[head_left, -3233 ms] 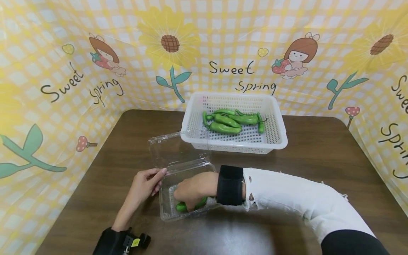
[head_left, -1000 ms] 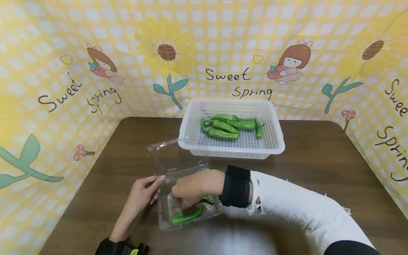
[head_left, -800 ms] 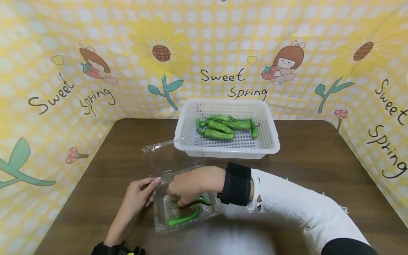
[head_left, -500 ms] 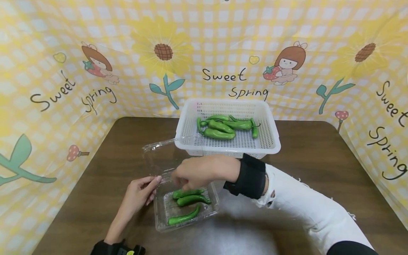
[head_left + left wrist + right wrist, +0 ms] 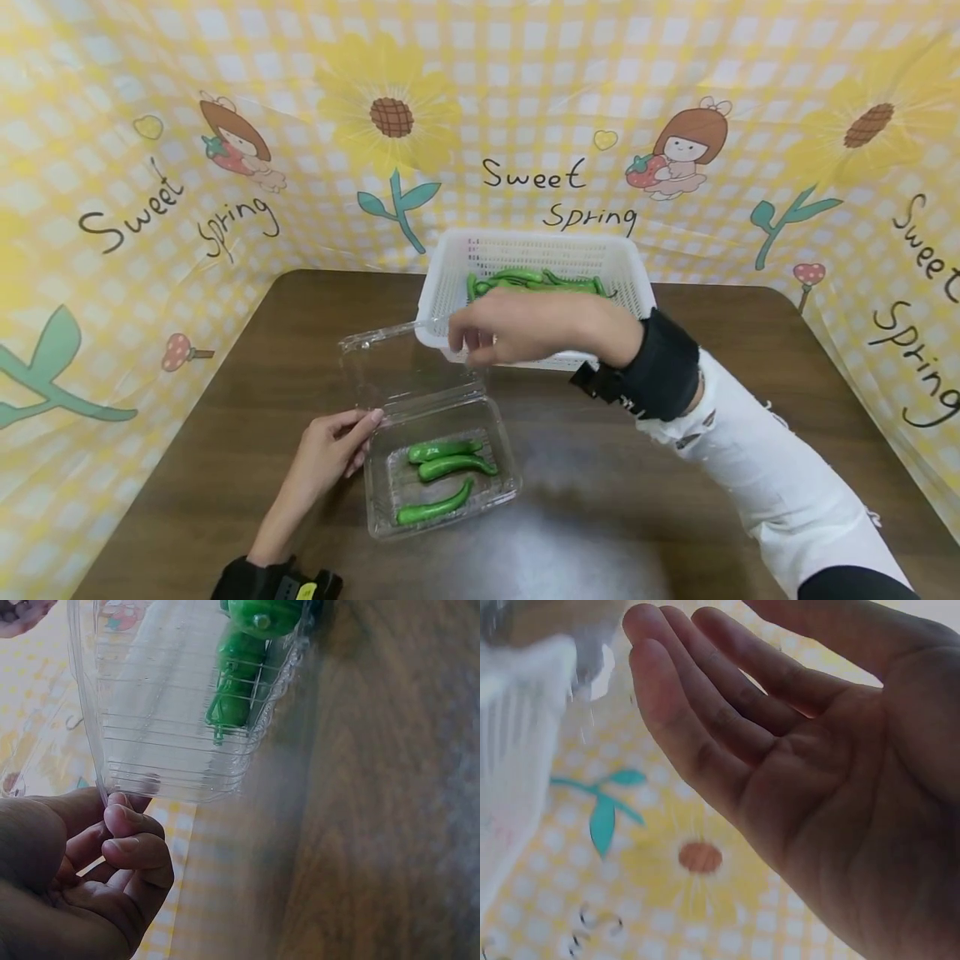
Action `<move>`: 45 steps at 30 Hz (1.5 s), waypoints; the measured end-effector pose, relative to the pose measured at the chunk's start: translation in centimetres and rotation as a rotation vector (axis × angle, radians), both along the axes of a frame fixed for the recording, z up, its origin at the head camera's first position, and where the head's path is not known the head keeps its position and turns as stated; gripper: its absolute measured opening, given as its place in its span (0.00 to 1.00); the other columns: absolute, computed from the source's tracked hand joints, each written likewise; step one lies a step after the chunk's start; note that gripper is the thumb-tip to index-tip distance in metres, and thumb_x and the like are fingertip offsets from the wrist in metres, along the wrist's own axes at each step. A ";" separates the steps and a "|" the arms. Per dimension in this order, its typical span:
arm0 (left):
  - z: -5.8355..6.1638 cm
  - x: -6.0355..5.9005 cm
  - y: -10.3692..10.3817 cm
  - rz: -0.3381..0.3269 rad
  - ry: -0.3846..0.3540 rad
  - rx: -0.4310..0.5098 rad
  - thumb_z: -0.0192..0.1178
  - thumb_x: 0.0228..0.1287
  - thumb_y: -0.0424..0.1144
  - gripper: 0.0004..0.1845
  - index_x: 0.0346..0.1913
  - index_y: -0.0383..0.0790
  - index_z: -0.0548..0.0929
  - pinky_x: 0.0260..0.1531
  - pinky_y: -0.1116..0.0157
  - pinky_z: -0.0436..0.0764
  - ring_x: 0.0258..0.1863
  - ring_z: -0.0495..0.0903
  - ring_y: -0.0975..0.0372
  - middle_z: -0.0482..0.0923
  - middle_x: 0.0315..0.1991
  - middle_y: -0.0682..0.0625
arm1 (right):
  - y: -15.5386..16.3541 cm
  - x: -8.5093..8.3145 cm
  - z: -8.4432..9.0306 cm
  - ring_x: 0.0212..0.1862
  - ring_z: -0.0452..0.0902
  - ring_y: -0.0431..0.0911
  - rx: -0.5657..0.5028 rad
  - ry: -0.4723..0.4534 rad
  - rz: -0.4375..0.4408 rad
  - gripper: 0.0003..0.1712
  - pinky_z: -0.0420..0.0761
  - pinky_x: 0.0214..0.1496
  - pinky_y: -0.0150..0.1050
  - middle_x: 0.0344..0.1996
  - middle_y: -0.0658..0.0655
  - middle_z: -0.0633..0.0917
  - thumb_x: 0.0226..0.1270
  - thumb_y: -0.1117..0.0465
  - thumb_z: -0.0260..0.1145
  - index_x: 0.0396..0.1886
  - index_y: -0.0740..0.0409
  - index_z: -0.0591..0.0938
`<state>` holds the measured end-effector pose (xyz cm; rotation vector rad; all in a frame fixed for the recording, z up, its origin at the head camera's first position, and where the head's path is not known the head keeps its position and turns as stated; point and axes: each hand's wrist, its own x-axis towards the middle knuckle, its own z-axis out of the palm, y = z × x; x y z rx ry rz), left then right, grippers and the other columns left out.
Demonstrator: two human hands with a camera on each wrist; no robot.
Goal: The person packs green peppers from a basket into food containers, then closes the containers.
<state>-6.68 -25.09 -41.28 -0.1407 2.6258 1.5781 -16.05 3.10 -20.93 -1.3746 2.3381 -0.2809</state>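
A clear plastic clamshell box [image 5: 382,483] lies on the table with its lid [image 5: 405,362] tipped back. Inside it are three green peppers [image 5: 457,467]. My left hand [image 5: 326,450] pinches the box's rim at its back left corner; the left wrist view shows thumb and fingertips [image 5: 124,817] meeting on that edge. My right hand [image 5: 532,325] is over the front of a white basket [image 5: 637,283], bare palm and relaxed fingers [image 5: 697,712] showing in the right wrist view. Several more green peppers [image 5: 525,277] lie in the basket, partly hidden by this hand.
The brown table [image 5: 645,508] stretches around the box and basket. A yellow checked cloth [image 5: 510,100] with flowers and lettering stands behind and at both sides. The lid's far edge overlaps the basket's front left corner in the head view.
My right hand has let go of a pepper in the box, risen, and moved back and right to the basket. My left hand keeps its place at the box rim.
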 end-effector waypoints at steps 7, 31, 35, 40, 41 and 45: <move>0.2 -0.1 -0.1 0.003 -0.002 0.014 0.59 0.70 0.53 0.21 0.41 0.34 0.85 0.12 0.65 0.74 0.12 0.69 0.63 0.74 0.19 0.46 | 1.9 -3.6 2.1 0.51 0.82 0.46 -0.049 0.035 -0.119 0.13 0.80 0.57 0.42 0.48 0.55 0.86 0.72 0.60 0.62 0.53 0.56 0.81; 0.3 -0.5 -0.3 -0.026 0.037 0.032 0.58 0.72 0.51 0.19 0.42 0.38 0.88 0.11 0.65 0.73 0.12 0.69 0.63 0.75 0.20 0.44 | 3.1 -16.1 -2.6 0.57 0.73 0.57 0.066 0.188 -0.354 0.18 0.74 0.61 0.51 0.56 0.66 0.77 0.75 0.62 0.57 0.59 0.66 0.74; 0.4 -0.6 -0.3 -0.034 0.050 0.043 0.58 0.72 0.51 0.19 0.43 0.38 0.88 0.11 0.65 0.73 0.12 0.69 0.63 0.75 0.21 0.44 | 2.8 -17.5 -4.1 0.58 0.73 0.58 0.106 0.178 -0.384 0.20 0.74 0.61 0.51 0.58 0.66 0.76 0.75 0.62 0.56 0.62 0.66 0.72; 0.1 -0.5 -0.2 -0.024 0.032 0.046 0.58 0.72 0.51 0.18 0.43 0.39 0.88 0.11 0.65 0.74 0.12 0.69 0.64 0.75 0.21 0.45 | 2.6 -18.8 -6.0 0.53 0.74 0.57 0.142 0.198 -0.416 0.18 0.76 0.58 0.51 0.54 0.66 0.78 0.74 0.63 0.56 0.60 0.66 0.73; 0.1 -0.4 -0.2 -0.019 0.028 0.043 0.58 0.72 0.51 0.18 0.43 0.39 0.88 0.11 0.65 0.74 0.12 0.69 0.64 0.75 0.20 0.45 | 2.5 -19.0 -6.5 0.52 0.75 0.57 0.148 0.201 -0.415 0.18 0.76 0.58 0.51 0.54 0.66 0.79 0.74 0.63 0.57 0.60 0.66 0.73; -0.1 -0.1 -0.2 -0.005 0.014 0.030 0.58 0.72 0.51 0.18 0.42 0.38 0.88 0.11 0.65 0.74 0.12 0.69 0.64 0.76 0.20 0.46 | 2.4 -19.9 -9.2 0.55 0.76 0.57 0.186 0.186 -0.425 0.19 0.76 0.60 0.50 0.57 0.65 0.79 0.75 0.61 0.57 0.61 0.64 0.73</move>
